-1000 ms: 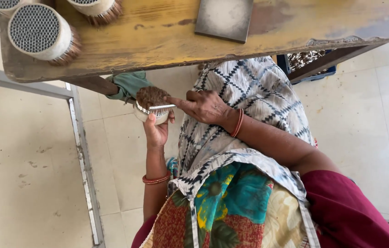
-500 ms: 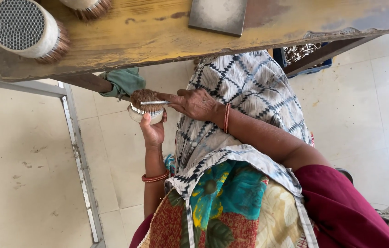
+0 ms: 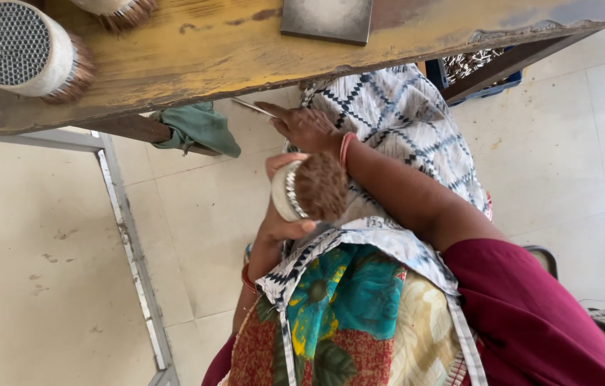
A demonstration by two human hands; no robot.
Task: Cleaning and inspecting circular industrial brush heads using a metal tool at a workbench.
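Your left hand [image 3: 281,214] cups a round brush [image 3: 310,189] at the centre of the frame, above your lap: a pale disc body with a bright metal band at its rim and a dome of short brown bristles turned toward the right of the frame, thumb and fingers wrapped about the body. Your right hand [image 3: 306,127] sits just above it, fingers pressed together on a thin metal tool [image 3: 252,107] whose tip points to the upper left; the tool is apart from the brush. A worn yellow wooden bench [image 3: 245,50] runs across the top of the frame, its lower edge just above your right hand. On it, at the upper left, lies a finished brush [image 3: 20,50] on its side, showing a grey perforated face; a second brush [image 3: 120,8] is cut off by the top edge, and a dark square plate [image 3: 327,18] lies at top centre. A green cloth [image 3: 199,129] hangs under the bench edge. A metal frame [image 3: 131,243] crosses the tiled floor [image 3: 31,271] at the left. A blue crate [image 3: 470,64] stands at the upper right.
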